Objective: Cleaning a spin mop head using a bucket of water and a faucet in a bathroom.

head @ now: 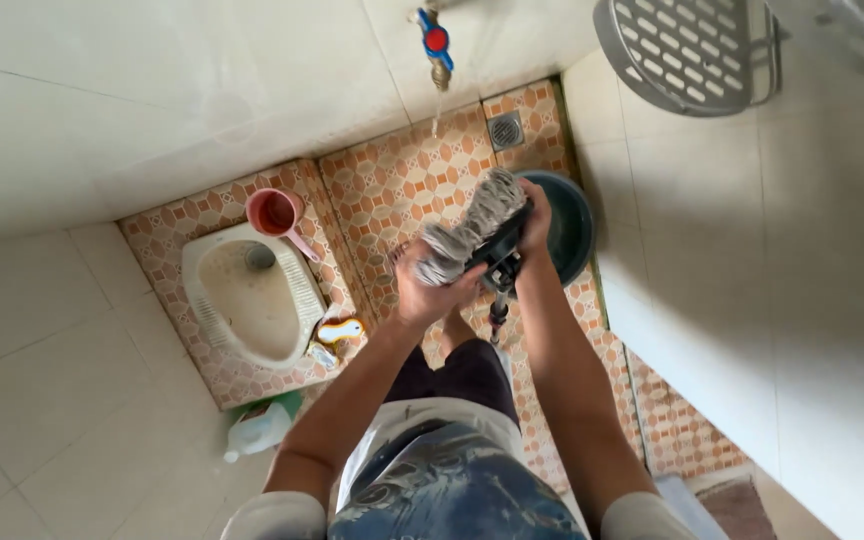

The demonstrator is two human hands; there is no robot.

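Mop strands [472, 225], grey and twisted into a thick rope, were gripped by both hands above the patterned tile floor [392, 185]. The left hand [430, 290] was clenched around the lower end of the bundle, and the right hand [535, 210] was closed over the black mop head [502, 250] where the strands join it, the short handle [499, 310] hanging below. Beneath them, at the floor's right edge against the wall, stood a dark round basin [572, 225]. A wall tap [436, 45] with a red and blue knob let a thin stream fall toward the floor near the drain [505, 130]. Judging by the tight twist, wringing seemed well underway, though whether water was coming out of the strands could not be told. A squat toilet [252, 295], pink scoop [274, 213] and brush [340, 330] sat by the left edge.
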